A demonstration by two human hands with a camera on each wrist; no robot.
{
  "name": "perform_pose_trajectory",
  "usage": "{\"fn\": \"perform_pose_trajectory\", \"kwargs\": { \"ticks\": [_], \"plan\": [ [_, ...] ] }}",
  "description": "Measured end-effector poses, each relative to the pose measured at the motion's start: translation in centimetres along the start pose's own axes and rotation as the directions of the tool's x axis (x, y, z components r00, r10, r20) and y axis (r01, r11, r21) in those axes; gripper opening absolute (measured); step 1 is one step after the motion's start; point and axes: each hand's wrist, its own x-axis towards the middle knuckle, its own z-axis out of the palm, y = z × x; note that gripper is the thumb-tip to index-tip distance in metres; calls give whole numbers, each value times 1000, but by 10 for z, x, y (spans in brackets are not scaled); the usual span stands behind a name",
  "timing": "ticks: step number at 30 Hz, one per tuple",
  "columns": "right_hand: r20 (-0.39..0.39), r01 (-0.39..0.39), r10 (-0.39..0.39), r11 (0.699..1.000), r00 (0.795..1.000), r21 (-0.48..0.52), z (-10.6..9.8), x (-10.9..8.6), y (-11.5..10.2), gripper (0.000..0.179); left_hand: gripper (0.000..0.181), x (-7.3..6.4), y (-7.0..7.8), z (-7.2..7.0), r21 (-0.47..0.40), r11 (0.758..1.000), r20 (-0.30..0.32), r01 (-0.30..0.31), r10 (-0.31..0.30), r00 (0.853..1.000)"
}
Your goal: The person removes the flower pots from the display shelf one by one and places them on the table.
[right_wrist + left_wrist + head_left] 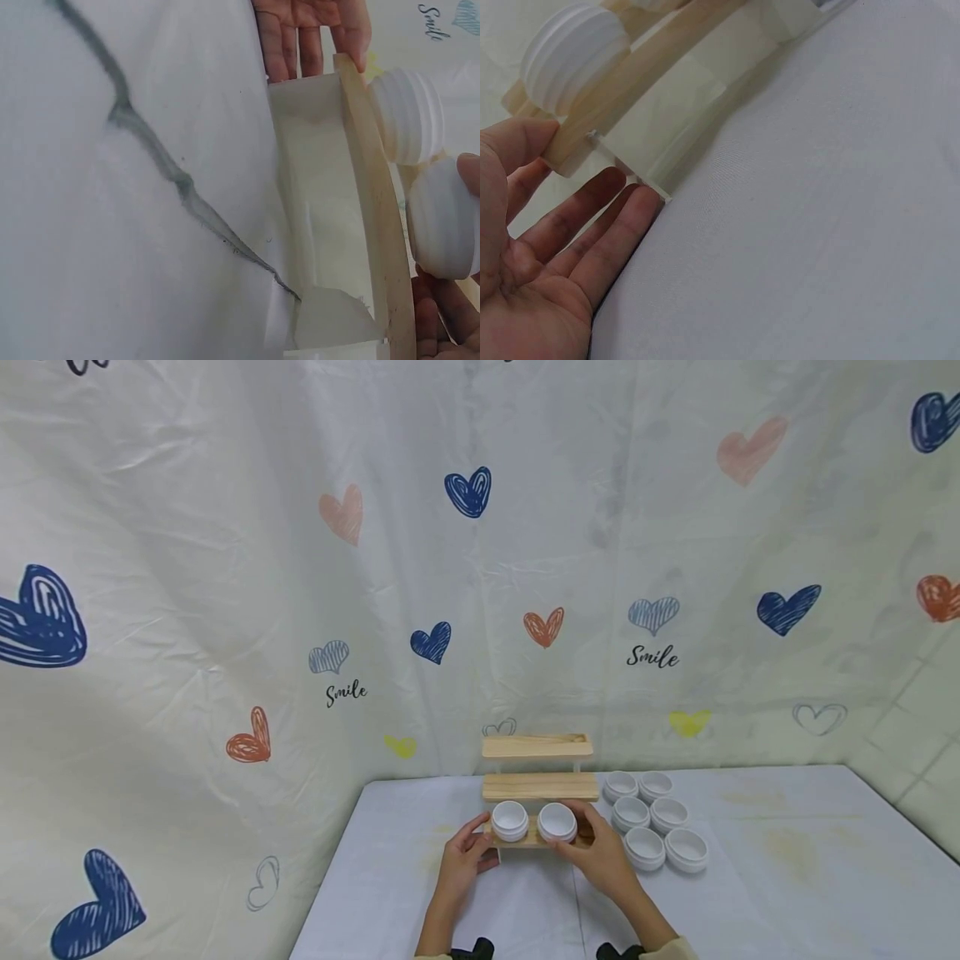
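Observation:
A three-tier wooden stand point(540, 787) with pale, clear-looking supports stands at the table's back. On its lowest plank point(382, 217) sit two small white ribbed bowls, side by side and upright. My right hand point(600, 857) pinches the right bowl point(557, 822), thumb at its front and fingers around the far right side. The left bowl point(509, 822) stands near the plank's left end. There my left hand point(463, 862) rests its thumb against the wood, its other fingers fairly straight beside the support, as the left wrist view shows.
Several more white bowls point(667, 815) stand in two columns to the right of the stand. A white cloth point(780, 893) covers the table. Behind hangs a white curtain point(570, 543) printed with hearts. A crease runs down the cloth before the stand.

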Motion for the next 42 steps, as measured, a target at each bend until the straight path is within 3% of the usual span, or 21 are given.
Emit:
{"fn": "perform_pose_trajectory", "kwargs": {
  "ticks": [11, 24, 36, 42],
  "plan": [
    [34, 36, -36, 999, 999, 9, -10, -8, -6, 67, 49, -3, 2, 1, 7, 1000, -1, -6, 6, 1000],
    [65, 62, -63, 998, 996, 25, -38, -26, -8, 70, 49, -1, 0, 1, 1, 1000, 7, -14, 14, 1000],
    [39, 125, -125, 992, 991, 4, -60, -37, -13, 63, 50, 0, -1, 1, 2, 1000, 8, -20, 20, 1000],
    [52, 75, -74, 997, 996, -17, -72, -41, -8, 66, 50, 1, -2, 0, 2, 999, 12, -34, 34, 999]
  ]
}}
